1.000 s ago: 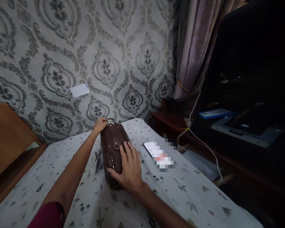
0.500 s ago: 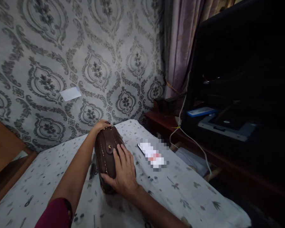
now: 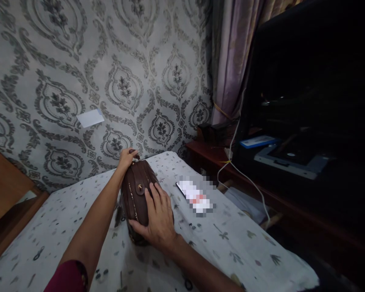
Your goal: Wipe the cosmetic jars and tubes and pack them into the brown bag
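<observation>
A brown handbag point(image 3: 134, 202) with gold zips and a small gold clasp on its tab lies on the patterned white sheet point(image 3: 231, 243). At its far end my left hand point(image 3: 127, 158) is closed on a short brown strap. The grip itself is partly hidden. My right hand point(image 3: 159, 217) lies over the near right part of the bag, fingers stretched out and thumb spread across to the left zip. To the right of the bag is a phone point(image 3: 194, 196) with a lit, blurred-out screen.
A grey damask-patterned wall stands behind the bed, with a white card point(image 3: 90, 118) on it. Wooden furniture point(image 3: 9, 186) borders the left. At right are a dark television-like screen point(image 3: 292, 81), a white cable point(image 3: 231, 162) and a purple curtain point(image 3: 231, 61).
My left hand has risen slightly from the bag's far end, and a strap now shows at its fingers. My right hand stays in place on the bag.
</observation>
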### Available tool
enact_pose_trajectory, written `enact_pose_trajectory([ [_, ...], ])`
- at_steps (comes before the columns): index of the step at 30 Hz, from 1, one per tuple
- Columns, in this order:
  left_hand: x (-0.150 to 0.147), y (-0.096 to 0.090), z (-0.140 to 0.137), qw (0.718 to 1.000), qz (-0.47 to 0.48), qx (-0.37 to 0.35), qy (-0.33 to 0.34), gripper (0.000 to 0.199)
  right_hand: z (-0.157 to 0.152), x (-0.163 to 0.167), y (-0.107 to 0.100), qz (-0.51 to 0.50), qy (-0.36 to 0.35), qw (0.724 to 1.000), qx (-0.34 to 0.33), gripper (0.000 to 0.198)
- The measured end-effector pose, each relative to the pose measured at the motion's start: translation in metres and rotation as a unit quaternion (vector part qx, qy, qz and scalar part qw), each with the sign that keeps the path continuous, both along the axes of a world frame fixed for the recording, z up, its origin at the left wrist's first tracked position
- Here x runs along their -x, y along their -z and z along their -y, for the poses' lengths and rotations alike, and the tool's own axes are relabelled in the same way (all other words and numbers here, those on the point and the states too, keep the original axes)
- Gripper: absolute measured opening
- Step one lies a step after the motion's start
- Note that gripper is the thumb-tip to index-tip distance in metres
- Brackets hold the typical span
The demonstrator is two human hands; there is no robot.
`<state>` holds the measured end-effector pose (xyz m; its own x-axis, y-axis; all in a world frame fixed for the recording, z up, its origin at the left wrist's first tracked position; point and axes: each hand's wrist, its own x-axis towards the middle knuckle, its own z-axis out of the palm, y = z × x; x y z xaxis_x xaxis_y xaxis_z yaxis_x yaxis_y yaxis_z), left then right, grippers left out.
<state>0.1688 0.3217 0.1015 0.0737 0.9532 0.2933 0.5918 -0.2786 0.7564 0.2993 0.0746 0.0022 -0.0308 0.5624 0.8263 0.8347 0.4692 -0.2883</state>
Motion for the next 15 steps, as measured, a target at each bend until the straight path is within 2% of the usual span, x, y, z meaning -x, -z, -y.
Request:
enact_pose_trajectory([
  [6, 0.0, -0.005, 0.012, 0.995, 0.064, -0.043, 0.063, 0.029, 0.0, 0.0, -0.001, 0.002, -0.001, 1.0, -0.004, 0.086],
  [11, -0.001, -0.002, 0.012, 0.991, 0.102, -0.014, 0.085, 0.039, -0.001, 0.0, 0.0, 0.004, 0.005, 1.0, -0.004, 0.088],
  [15, 0.002, 0.003, 0.013, 0.991, 0.093, 0.023, 0.093, 0.034, -0.001, -0.001, 0.001, 0.005, 0.002, 1.0, -0.007, 0.087],
])
